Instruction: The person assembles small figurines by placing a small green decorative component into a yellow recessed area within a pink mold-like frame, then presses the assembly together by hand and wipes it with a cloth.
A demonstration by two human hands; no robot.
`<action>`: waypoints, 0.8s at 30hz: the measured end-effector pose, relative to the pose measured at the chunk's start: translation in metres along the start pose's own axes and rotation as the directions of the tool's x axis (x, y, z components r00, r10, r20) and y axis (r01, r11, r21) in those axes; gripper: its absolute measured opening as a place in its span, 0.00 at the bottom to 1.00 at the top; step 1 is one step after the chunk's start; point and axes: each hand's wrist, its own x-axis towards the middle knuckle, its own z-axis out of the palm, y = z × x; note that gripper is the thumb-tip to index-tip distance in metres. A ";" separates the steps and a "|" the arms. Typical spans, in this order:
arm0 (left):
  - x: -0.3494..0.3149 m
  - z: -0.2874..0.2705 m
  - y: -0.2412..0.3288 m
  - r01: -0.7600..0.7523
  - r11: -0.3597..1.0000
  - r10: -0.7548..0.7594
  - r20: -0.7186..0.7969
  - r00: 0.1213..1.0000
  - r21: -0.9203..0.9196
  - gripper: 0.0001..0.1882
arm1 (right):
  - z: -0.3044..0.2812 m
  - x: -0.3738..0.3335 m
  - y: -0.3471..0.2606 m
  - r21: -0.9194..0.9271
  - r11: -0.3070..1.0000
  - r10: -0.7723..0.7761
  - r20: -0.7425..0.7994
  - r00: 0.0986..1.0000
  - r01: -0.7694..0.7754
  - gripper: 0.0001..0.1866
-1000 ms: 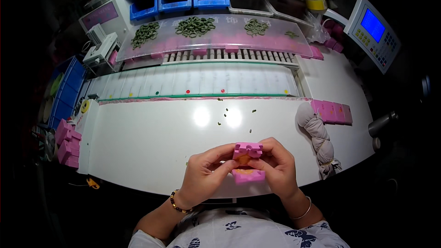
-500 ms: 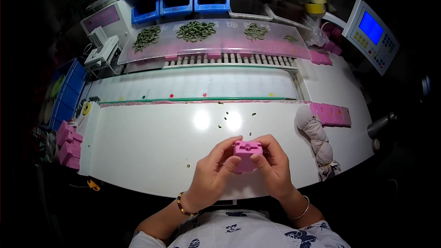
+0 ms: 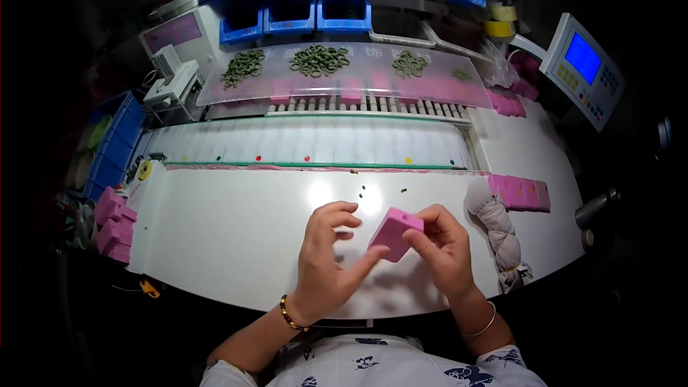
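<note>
A pink rubber mould point(image 3: 396, 235), block-shaped with a small round hole in its upper end, is tilted in front of me above the white table point(image 3: 222, 244). My right hand point(image 3: 442, 247) grips it from the right, thumb on its near face and fingers behind. My left hand point(image 3: 330, 258) is open on the other side, fingers spread and off the mould. Its thumb tip meets the mould's lower left edge, or lies just before it. Small dark green bits point(image 3: 403, 190) are scattered on the table beyond my hands.
Green ring-shaped pieces point(image 3: 319, 61) lie in piles on a clear sheet above rollers point(image 3: 373, 104). A grey cloth bundle point(image 3: 494, 226) and pink moulds point(image 3: 517, 193) are at right. More pink blocks point(image 3: 115, 226) stack at left. Blue bins point(image 3: 344, 11) line the back; a control panel point(image 3: 582, 64) stands far right.
My left fingers have come off the pink mould and spread. The mould has turned and tilted in my right hand. The whole view has shifted slightly, and coloured dots on the long strip have moved.
</note>
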 end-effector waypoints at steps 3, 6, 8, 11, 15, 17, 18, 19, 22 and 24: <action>0.008 0.006 0.000 -0.443 0.797 0.422 0.146 0.895 0.411 0.25 | 0.006 0.012 -0.008 0.069 0.997 0.037 0.046 0.998 -0.040 0.08; 0.032 -0.003 -0.012 -0.403 0.830 0.362 0.175 0.915 0.386 0.22 | 0.009 0.019 -0.004 -0.025 0.999 -0.024 0.073 0.997 0.025 0.15; 0.059 -0.016 -0.029 -0.157 0.909 0.130 0.097 0.987 0.387 0.21 | 0.004 0.021 -0.004 -0.107 0.994 0.004 0.109 0.994 0.008 0.25; 0.108 -0.057 -0.075 -0.028 0.836 0.073 -0.061 0.995 0.548 0.20 | -0.011 0.017 -0.004 -0.498 0.837 -0.101 0.265 0.959 0.226 0.43; 0.147 -0.094 -0.106 0.015 0.619 0.145 -0.132 0.981 0.785 0.18 | -0.039 0.007 0.007 -0.764 0.531 -0.045 0.405 0.913 0.366 0.54; 0.160 -0.102 -0.111 0.025 0.534 0.183 -0.144 0.973 0.845 0.18 | -0.044 0.005 0.011 -0.824 0.455 0.034 0.396 0.918 0.339 0.54; 0.166 -0.104 -0.110 0.062 0.544 0.148 -0.169 0.974 0.837 0.18 | -0.047 0.005 0.013 -0.857 0.390 0.083 0.398 0.914 0.338 0.54; 0.167 -0.107 -0.108 0.102 0.550 0.115 -0.196 0.974 0.829 0.19 | -0.048 0.006 0.015 -0.882 0.325 0.130 0.399 0.908 0.341 0.53; 0.156 -0.115 -0.101 0.046 0.407 0.247 -0.158 0.956 0.912 0.21 | -0.038 0.022 0.019 -0.872 0.297 0.119 0.439 0.891 0.390 0.52; 0.129 -0.110 -0.086 -0.117 0.497 0.345 -0.072 0.936 0.860 0.18 | -0.027 0.039 0.028 -0.857 0.293 0.091 0.467 0.880 0.424 0.50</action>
